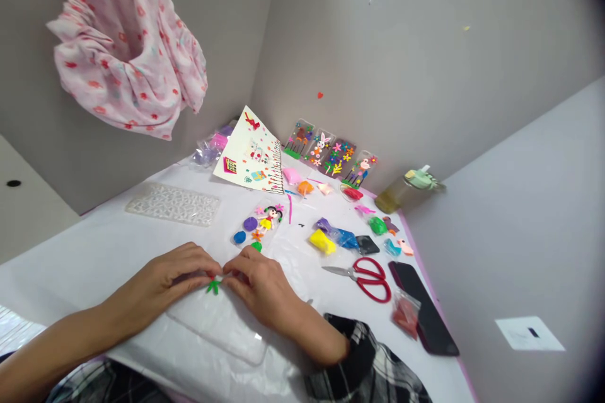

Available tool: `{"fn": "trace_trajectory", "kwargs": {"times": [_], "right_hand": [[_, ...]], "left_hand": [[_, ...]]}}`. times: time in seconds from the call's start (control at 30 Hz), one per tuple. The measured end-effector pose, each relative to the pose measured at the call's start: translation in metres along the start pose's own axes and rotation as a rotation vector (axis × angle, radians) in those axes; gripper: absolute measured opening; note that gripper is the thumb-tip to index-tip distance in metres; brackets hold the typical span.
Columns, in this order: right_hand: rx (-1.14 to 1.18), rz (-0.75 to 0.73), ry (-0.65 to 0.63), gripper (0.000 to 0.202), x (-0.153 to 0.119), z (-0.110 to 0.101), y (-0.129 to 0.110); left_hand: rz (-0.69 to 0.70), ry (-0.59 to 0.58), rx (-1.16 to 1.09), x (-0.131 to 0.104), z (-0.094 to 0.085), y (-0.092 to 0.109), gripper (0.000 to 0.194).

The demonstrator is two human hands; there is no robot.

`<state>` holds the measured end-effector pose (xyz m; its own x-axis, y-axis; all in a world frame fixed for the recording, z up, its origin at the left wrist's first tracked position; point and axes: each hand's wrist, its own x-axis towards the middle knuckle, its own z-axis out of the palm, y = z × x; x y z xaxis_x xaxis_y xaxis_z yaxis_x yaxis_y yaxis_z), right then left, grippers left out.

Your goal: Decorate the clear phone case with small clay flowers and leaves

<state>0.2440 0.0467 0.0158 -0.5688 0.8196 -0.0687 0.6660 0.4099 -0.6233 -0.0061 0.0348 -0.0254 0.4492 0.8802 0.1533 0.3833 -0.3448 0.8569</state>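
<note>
A clear phone case (222, 327) lies flat on the white covering in front of me. Near its far edge sits a small green clay piece (213, 287) with leaf-like points. My left hand (182, 274) is closed, thumb and fingertips pinched beside the green clay, with a speck of red at the tips. Pinched too, my right hand (259, 280) meets the left one just above the green piece. Whatever the fingertips hold is too small to make out. Beyond the hands rests a decorated case (268, 220) with a clay doll figure and clay lumps.
Right of my hands lie red-handled scissors (362, 277), a black phone (425, 308) and a red clay packet (405, 315). Several clay packets (322, 241) are scattered behind. A bottle (401, 189), finished cases (340, 156), a drawn sheet (255, 154) and a textured mat (174, 203) stand farther off.
</note>
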Motion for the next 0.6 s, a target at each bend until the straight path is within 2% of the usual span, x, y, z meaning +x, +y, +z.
{"fn": "trace_trajectory", "kwargs": {"times": [0.13, 0.33, 0.6], "right_hand": [[0.012, -0.009, 0.012, 0.01, -0.0009, -0.0002, -0.0006], [-0.002, -0.003, 0.005, 0.01, -0.0002, -0.0012, -0.0013], [0.009, -0.006, -0.004, 0.01, -0.0001, -0.0032, -0.0036]], "left_hand": [[-0.03, 0.027, 0.024, 0.0007, -0.0008, 0.0, 0.017], [0.062, 0.027, 0.085, 0.0023, -0.0009, -0.0001, 0.023], [0.07, 0.025, 0.111, 0.0018, 0.0024, 0.0002, 0.022]]}}
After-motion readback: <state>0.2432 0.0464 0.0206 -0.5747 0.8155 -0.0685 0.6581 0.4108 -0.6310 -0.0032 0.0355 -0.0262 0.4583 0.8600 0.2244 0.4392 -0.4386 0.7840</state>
